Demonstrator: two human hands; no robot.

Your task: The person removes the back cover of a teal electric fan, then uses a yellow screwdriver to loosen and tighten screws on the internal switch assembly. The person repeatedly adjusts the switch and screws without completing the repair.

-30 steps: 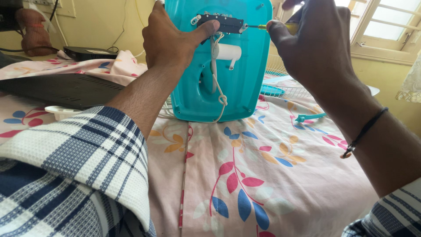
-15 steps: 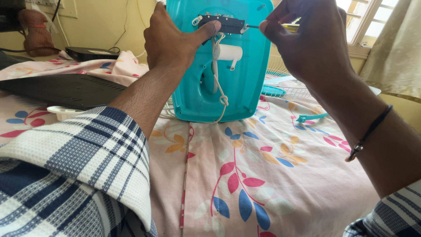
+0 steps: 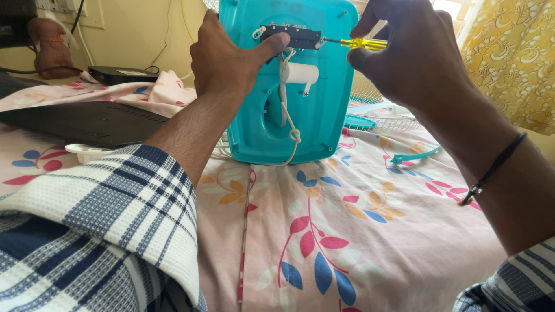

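Upper centre of the frame: a smooth, slightly glossy teal plastic housing [image 3: 300, 115] bearing a matt black switch plate [image 3: 292, 36]. The screwdriver [image 3: 352, 43] has a clear yellow plastic handle. Below lies soft matt floral cloth, the bedsheet [image 3: 358, 242].

A teal housing [image 3: 315, 115] stands upright on the bed at 12 o'clock. A black switch plate [image 3: 298, 36] sits across its top. At 1 o'clock a yellow-handled screwdriver [image 3: 359, 43] lies level, tip touching the plate's right end.
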